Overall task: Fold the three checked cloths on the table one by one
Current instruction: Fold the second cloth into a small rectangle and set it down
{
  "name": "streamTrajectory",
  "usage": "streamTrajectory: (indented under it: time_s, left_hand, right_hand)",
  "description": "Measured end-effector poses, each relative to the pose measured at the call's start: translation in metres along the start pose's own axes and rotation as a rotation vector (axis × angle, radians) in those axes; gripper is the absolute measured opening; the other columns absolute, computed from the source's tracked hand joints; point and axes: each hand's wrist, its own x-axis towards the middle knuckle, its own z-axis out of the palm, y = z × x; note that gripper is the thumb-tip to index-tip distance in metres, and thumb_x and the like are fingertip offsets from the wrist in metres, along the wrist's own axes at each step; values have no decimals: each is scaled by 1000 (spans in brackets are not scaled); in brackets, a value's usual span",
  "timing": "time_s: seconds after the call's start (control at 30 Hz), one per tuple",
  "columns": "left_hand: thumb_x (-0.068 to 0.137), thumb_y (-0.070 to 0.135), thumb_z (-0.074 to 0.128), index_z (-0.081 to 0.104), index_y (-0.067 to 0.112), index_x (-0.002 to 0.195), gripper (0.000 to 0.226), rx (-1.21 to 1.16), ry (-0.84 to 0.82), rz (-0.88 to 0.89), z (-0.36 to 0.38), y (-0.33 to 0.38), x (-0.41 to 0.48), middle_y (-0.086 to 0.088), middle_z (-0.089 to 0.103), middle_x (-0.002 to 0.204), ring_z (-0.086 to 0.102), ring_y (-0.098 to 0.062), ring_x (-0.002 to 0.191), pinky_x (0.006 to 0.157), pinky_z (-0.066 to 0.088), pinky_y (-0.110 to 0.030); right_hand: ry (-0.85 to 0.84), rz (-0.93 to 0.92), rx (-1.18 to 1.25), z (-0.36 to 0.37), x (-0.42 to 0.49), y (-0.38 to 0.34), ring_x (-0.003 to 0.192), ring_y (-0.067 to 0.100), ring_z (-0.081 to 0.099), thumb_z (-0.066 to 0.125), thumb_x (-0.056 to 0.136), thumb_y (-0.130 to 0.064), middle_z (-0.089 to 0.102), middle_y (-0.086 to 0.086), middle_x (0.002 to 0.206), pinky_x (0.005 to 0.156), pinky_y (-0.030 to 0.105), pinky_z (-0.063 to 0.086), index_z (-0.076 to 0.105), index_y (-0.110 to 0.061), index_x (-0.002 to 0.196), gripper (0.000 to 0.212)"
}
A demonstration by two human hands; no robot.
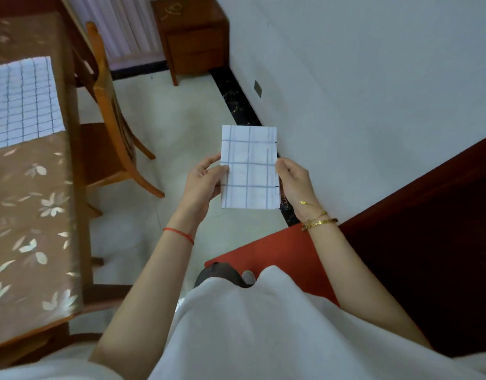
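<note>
A small folded checked cloth [250, 168], white with blue lines, is held upright in the air in front of me, away from the table. My left hand [204, 182] pinches its left edge with thumb in front and fingers behind. My right hand [293, 182] grips its right edge. Another checked cloth [22, 102] lies spread flat on the table [30, 215] at the far left, partly cut off by the frame edge.
The table carries a brown flowered cover. A wooden chair [110, 124] stands beside it. A wooden nightstand [192, 37] sits by the white wall. Dark red furniture [428, 242] and a red surface [277, 256] are at the right.
</note>
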Motion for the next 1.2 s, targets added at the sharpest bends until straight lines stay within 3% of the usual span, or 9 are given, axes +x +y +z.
streamTrajectory:
  time_s: [0.3,0.5,0.6,0.73,1.0,1.2]
  left_hand:
    - [96,8,55,57,12,132,37,-31,88,-14,3,21,66,-4,74,95,71,-13,81,71,57,-27]
    - [96,10,56,57,13,132,37,-31,119,4,-11,47,148,-7,74,101,70,-19,89,73,57,-29]
    - [96,10,57,58,14,132,36,-43,151,24,-23,69,197,-6,74,97,70,-17,86,72,57,-28]
    - [95,11,58,58,14,132,37,-32,188,37,-42,100,258,-8,72,97,70,-17,85,73,57,-30]
    - [96,15,60,58,19,131,35,-4,196,55,-73,155,364,2,74,95,72,-15,90,77,59,-27]
    - [96,17,60,58,26,125,30,28,194,61,-88,183,435,-1,72,107,70,-17,100,79,58,-28]
  right_hand:
    - [-105,67,23,10,87,2,75,19,36,45,94,-29,40,6,79,68,34,33,46,12,84,42]
    - [-166,82,22,34,181,-9,76,20,37,45,93,-32,42,6,81,63,33,39,44,11,86,44]
    - [-184,49,24,53,236,-22,74,21,33,44,96,-28,39,6,78,60,27,34,43,9,81,40]
    - [-203,55,43,83,304,-42,71,21,28,45,98,-22,33,6,75,60,30,29,35,4,75,37]
    - [-221,42,106,131,416,-69,79,18,40,49,93,-44,44,3,83,70,35,35,45,11,90,56]
    - [-214,-14,62,153,492,-83,72,16,45,54,98,-28,50,4,74,69,30,41,61,-6,84,27]
